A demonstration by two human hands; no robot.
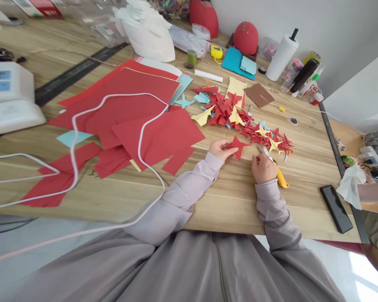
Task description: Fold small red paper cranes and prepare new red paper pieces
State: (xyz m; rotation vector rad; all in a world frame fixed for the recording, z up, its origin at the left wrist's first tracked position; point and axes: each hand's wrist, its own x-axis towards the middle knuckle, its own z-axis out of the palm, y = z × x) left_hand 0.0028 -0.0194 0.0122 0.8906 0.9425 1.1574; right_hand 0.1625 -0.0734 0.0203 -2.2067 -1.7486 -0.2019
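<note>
My left hand (pixel 219 149) pinches a red paper star (pixel 237 147) by its left side, just above the table. To its right, my right hand (pixel 263 167) is closed, fingers curled, near the tabletop. A small dark tip shows beside its fingers, but what they hold is too hidden to name. A yellow-handled tool (pixel 281 175) with a pale, narrow front lies against or under that hand; whether it is gripped is unclear. Beyond both hands spreads a heap of folded paper stars (pixel 222 110), mostly red, with some yellow and light blue ones.
Large red paper sheets (pixel 173 130) cover the table on the left, with a white cable (pixel 140 142) looping over them. A black phone (pixel 336 209) lies near the right edge. Behind stand a white roll (pixel 282 58), a yellow tape measure (pixel 216 52) and teal paper (pixel 234 63).
</note>
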